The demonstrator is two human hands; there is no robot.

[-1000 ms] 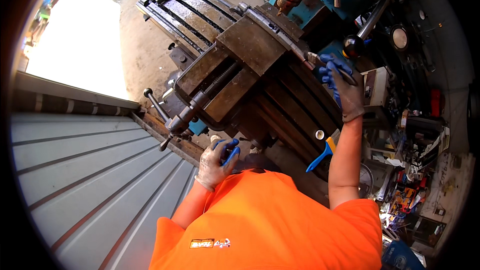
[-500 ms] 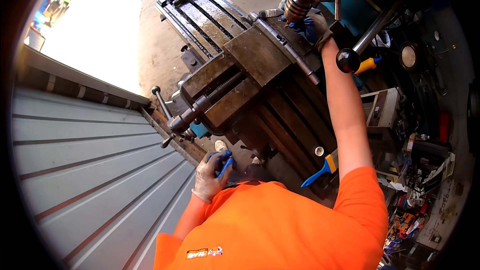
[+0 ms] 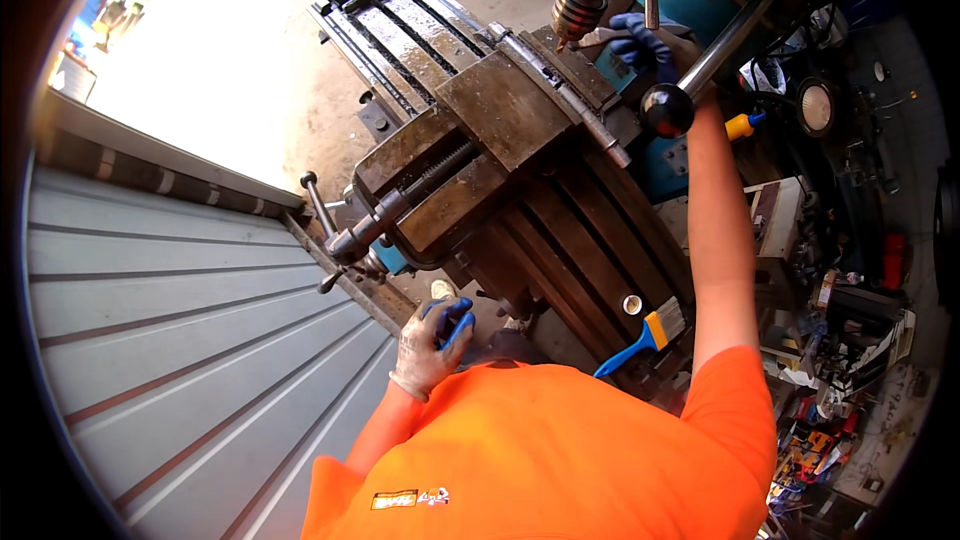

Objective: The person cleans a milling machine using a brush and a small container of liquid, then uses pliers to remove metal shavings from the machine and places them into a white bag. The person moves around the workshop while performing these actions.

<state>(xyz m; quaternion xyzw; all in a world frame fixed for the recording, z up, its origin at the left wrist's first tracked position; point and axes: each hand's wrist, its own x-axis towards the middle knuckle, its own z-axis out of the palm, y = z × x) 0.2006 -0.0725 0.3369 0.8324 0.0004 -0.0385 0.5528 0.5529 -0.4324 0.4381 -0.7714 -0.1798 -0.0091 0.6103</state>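
My right hand [image 3: 655, 48], in a white-and-blue work glove, is raised beside the drill chuck [image 3: 578, 15]. Its fingers are bent around what looks like a small brush [image 3: 600, 37], mostly hidden by the chuck and fingers. A bit points down from the chuck, over the far side of the machine vise [image 3: 508, 105]. Across the vise lies a long metal bar [image 3: 565, 90]. My left hand [image 3: 430, 345], gloved alike, hovers near my waist, loosely curled with a gap between thumb and fingers, and nothing in it. A blue-handled paintbrush [image 3: 640, 340] lies on the slotted machine table [image 3: 585, 240].
A black-knobbed lever [image 3: 668, 110] crosses in front of my right wrist. The vise's crank handle [image 3: 318, 202] juts out left, near a grey corrugated panel [image 3: 190, 320]. A small round cap [image 3: 632, 305] sits near the paintbrush. A yellow bottle [image 3: 740, 127] and cluttered tools stand right.
My right hand has drawn away to the right from behind the chuck, and its blue fingers now show. The view has shifted slightly. My left hand stays nearly in place.
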